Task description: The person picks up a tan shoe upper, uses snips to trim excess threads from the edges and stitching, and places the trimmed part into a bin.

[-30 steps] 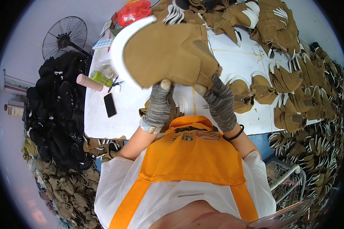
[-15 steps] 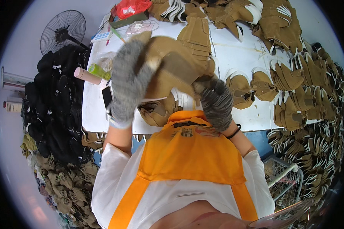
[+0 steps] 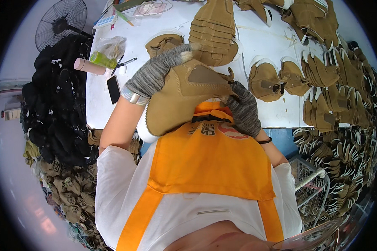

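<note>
A tan shoe upper (image 3: 174,100) with a darker brown side panel and a white edge is held up between my hands, in front of the apron. My left hand (image 3: 153,73), in a grey knit glove with bare fingertips, is closed over its upper left side. My right hand (image 3: 244,109), in a darker grey glove, grips its strap end on the right; the fingertips are partly hidden. Just beyond lies a stack of tan uppers (image 3: 213,31), with a single tan upper (image 3: 164,44) to its left. Two more uppers (image 3: 266,81) lie right of my right hand.
On the white table's left are a phone (image 3: 113,89), a pen (image 3: 126,62), a pink bottle (image 3: 90,66), a green bottle (image 3: 104,60) and a plastic bag (image 3: 112,47). More tan uppers (image 3: 320,69) fill the right. A fan (image 3: 60,25), black pile (image 3: 56,104) and wire cart (image 3: 310,188) stand around.
The upper has come down and closer to my body, its white-edged part now at lower left. My left hand has lowered and tilted to the right. A single upper beyond my left hand now shows.
</note>
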`<state>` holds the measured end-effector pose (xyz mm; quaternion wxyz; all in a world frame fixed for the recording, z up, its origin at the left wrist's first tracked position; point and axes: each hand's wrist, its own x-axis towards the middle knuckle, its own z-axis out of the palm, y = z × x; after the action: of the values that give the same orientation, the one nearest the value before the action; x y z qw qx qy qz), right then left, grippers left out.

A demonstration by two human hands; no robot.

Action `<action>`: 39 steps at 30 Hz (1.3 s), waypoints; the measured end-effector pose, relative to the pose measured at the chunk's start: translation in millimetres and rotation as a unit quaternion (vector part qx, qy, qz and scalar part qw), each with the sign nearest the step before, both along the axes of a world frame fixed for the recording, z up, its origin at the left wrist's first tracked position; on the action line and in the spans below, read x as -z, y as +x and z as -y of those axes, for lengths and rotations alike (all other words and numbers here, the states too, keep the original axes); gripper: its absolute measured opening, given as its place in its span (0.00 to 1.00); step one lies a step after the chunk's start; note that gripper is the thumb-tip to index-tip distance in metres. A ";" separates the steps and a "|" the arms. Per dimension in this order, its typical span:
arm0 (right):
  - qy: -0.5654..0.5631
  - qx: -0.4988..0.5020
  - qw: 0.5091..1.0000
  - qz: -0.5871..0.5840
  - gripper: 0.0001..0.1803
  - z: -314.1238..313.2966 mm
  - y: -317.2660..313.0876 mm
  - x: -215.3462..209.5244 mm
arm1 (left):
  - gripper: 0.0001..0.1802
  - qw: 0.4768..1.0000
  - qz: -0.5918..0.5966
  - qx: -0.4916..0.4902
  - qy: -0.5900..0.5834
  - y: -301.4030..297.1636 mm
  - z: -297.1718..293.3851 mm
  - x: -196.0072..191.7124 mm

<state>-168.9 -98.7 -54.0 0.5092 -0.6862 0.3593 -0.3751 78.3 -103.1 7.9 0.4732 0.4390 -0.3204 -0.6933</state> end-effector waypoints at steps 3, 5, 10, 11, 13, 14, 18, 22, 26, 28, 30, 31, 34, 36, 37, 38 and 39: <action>0.122 -0.032 0.992 0.008 0.11 5.4 -4.8 4.2 | 0.25 0.993 -0.086 -0.033 0.069 -5.0 -0.5 21.0; 0.102 -0.027 0.994 -0.014 0.11 7.2 -7.3 4.2 | 0.26 0.993 -0.089 -0.033 0.076 -10.9 0.5 35.2; -0.033 -0.073 0.994 -0.074 0.11 17.3 -27.1 9.7 | 0.22 0.983 -0.122 -0.092 0.100 -7.9 -10.2 45.4; -0.063 -0.083 0.992 -0.075 0.12 21.1 -30.5 2.1 | 0.21 0.989 -0.084 -0.099 0.074 -7.3 -13.0 34.0; 0.070 -0.069 0.994 0.037 0.15 35.7 -37.1 -20.6 | 0.21 0.990 -0.062 -0.123 0.019 -5.4 -15.0 9.3; 0.091 0.002 0.995 0.035 0.15 41.5 -39.3 -16.8 | 0.21 0.993 -0.050 -0.107 0.005 1.7 -13.7 5.6; -0.184 0.067 0.907 -0.373 0.15 85.0 -53.2 58.6 | 0.22 0.986 0.154 -0.006 -0.069 28.7 -9.6 -0.5; -0.143 -0.035 0.793 -0.591 0.19 78.9 -41.1 134.2 | 0.30 0.950 0.245 0.175 -0.079 15.2 -15.6 -3.2; -0.080 -0.029 0.747 -0.659 0.17 75.0 -39.7 189.8 | 0.33 0.940 0.275 0.175 -0.102 9.0 -17.5 -3.8; -0.111 -0.016 0.761 -0.638 0.21 72.5 -46.8 202.9 | 0.31 0.957 0.206 0.184 -0.093 0.0 -19.9 -17.8; -0.165 0.002 0.785 -0.598 0.18 70.0 -57.6 212.5 | 0.30 0.958 0.174 0.201 -0.103 -2.7 -21.1 -29.4; -0.153 -0.005 0.785 -0.601 0.16 71.1 -59.0 217.5 | 0.30 0.958 0.171 0.204 -0.102 -2.1 -20.1 -30.0; -0.136 0.002 0.791 -0.597 0.10 70.8 -61.2 225.5 | 0.30 0.954 0.188 0.211 -0.100 1.6 -15.4 -29.2; -0.152 0.039 0.803 -0.575 0.07 67.6 -61.2 228.6 | 0.30 0.944 0.238 0.208 -0.098 5.0 -13.4 -31.3; -0.150 0.029 0.805 -0.574 0.06 68.8 -63.2 233.4 | 0.28 0.932 0.260 0.226 -0.113 8.7 -12.1 -35.6; -0.148 0.018 0.806 -0.573 0.06 72.4 -64.6 240.6 | 0.27 0.919 0.282 0.243 -0.128 14.9 -10.8 -42.7; -0.146 0.006 0.806 -0.573 0.06 74.7 -66.7 244.9 | 0.25 0.907 0.302 0.258 -0.142 22.6 -10.2 -47.8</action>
<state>-235.6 -173.4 -298.9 0.1019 -0.8408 0.5305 0.0356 101.0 -92.9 55.7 0.2155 0.4578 -0.6450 -0.5727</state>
